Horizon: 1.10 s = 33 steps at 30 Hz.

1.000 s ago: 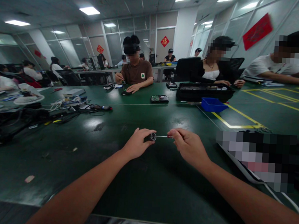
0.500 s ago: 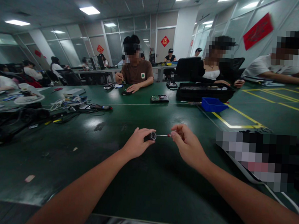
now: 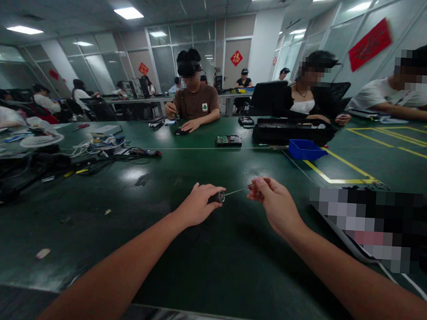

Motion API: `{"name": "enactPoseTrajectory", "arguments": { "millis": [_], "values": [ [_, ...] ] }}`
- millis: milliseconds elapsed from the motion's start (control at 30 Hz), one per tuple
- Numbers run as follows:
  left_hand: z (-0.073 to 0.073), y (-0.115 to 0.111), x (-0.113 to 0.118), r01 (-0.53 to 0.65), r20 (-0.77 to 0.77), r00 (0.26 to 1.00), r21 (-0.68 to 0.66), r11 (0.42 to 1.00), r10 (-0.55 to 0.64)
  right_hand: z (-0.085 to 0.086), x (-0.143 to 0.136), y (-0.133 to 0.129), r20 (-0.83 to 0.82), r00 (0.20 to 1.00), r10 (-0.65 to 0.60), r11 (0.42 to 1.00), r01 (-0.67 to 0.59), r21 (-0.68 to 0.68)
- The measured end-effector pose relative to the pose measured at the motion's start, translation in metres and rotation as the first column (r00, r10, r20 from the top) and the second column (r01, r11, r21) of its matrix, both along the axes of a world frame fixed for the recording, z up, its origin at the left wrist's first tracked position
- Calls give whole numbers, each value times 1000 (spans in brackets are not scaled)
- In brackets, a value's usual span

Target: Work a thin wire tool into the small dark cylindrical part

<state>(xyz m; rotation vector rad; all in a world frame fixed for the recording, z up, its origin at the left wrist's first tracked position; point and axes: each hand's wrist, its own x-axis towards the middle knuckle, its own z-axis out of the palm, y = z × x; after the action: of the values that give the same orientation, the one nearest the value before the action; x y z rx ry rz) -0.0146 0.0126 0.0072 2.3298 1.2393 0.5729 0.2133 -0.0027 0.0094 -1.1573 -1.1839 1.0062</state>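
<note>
Over the near middle of the table, my left hand (image 3: 196, 205) is closed around a black cylinder-shaped part (image 3: 219, 197), whose round end with a pale rim faces right. My right hand (image 3: 274, 204) pinches a screwdriver (image 3: 235, 192) by its handle, which my fingers mostly hide. The thin metal shaft slants down to the left and its tip meets the round end of the part. Whether the tip sits in a screw is too small to tell.
A blue bin (image 3: 305, 149) stands beyond my right hand, before a long black housing (image 3: 293, 131). A circuard-board device (image 3: 228, 140) lies farther off. Cables (image 3: 90, 159) are heaped at left. A white-edged bag-like thing (image 3: 342, 238), partly blurred, lies at right. Co-workers sit across the table.
My right hand has turned and shifted slightly right, and the screwdriver shaft is now more tilted, its handle end higher. My left hand and the black part have barely moved.
</note>
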Motion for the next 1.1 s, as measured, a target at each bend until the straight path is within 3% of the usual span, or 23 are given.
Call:
{"name": "enactPoseTrajectory", "arguments": {
  "millis": [333,567,800,1100],
  "values": [
    [0,-1,0,17,-18,1000,7,1000,-17,8,-5,-15,343,939,-8,980,-61,188],
    [-5,1,1,21,-43,999,2,1000,-21,12,-9,-23,562,826,-48,963,-112,246],
    [-8,3,0,15,-59,998,10,1000,-14,16,-10,-25,632,769,-99,951,-115,288],
    [-5,2,2,21,-79,997,-13,1000,-22,16,-10,-24,675,736,-44,944,-190,268]
  ]
}}
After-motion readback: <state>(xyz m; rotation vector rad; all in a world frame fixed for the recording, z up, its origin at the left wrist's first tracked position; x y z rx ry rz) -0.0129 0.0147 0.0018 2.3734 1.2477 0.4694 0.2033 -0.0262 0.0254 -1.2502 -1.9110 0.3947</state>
